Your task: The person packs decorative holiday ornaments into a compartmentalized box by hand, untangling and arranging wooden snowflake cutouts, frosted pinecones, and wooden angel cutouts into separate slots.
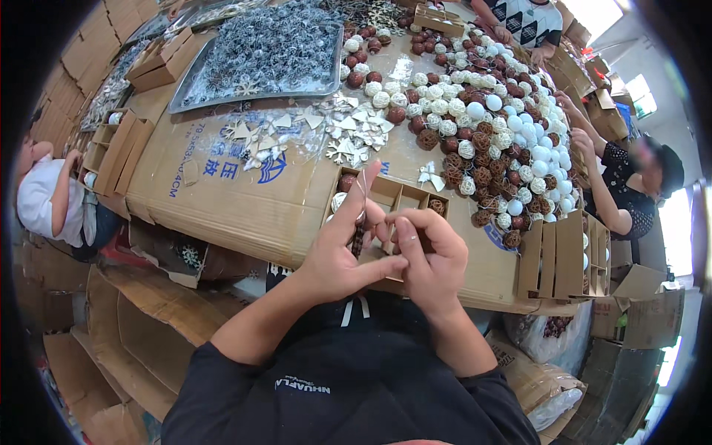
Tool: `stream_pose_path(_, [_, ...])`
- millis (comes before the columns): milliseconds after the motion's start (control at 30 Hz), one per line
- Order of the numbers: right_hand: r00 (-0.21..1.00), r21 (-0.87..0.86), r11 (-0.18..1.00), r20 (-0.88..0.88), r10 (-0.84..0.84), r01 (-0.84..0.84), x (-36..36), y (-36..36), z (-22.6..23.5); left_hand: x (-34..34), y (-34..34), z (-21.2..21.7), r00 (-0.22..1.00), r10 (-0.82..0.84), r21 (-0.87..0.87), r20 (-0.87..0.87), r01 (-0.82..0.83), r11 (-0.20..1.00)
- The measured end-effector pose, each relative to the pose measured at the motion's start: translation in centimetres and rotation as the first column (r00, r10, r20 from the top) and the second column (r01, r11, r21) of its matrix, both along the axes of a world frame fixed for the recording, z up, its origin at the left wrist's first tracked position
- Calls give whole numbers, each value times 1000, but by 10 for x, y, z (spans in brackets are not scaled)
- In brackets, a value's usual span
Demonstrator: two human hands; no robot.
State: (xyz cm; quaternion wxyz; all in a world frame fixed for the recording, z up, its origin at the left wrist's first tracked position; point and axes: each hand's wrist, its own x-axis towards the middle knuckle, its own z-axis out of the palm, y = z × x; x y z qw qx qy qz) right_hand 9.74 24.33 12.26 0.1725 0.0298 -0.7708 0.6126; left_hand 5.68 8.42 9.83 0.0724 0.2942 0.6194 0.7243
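Observation:
My left hand point(340, 252) and my right hand point(429, 259) meet in front of me above a divided cardboard box point(388, 194). A thin pale string point(363, 194) runs along the raised fingers of my left hand, which grips it. A small dark brown ornament point(358, 242) shows partly beside the left palm; fingers hide the rest. My right hand is closed in a pinch against the left fingertips, and what it pinches is too small to make out. In the box sit a dark red ball point(346, 182), a white ball point(338, 202) and a brown woven ball point(436, 206).
Brown, cream and white balls point(482, 111) heap across the right of the cardboard-covered table point(222, 211). Pale wooden cut-outs point(356, 132) lie ahead, near a metal tray point(182, 100) of dark ornaments. Divided boxes point(552, 259) stand at right and left. Other people point(55, 196) sit around.

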Motion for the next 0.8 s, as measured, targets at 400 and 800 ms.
stream_pose_path(400, [962, -336, 913, 58, 267, -233, -21, -21, 29, -2, -8, -4, 967, 57, -76, -247, -78, 994])
stream_pose_path(800, [944, -403, 888, 139, 300, -222, -22, 1, 37, 10, -10, 6, 997, -50, -8, 59, 50, 999])
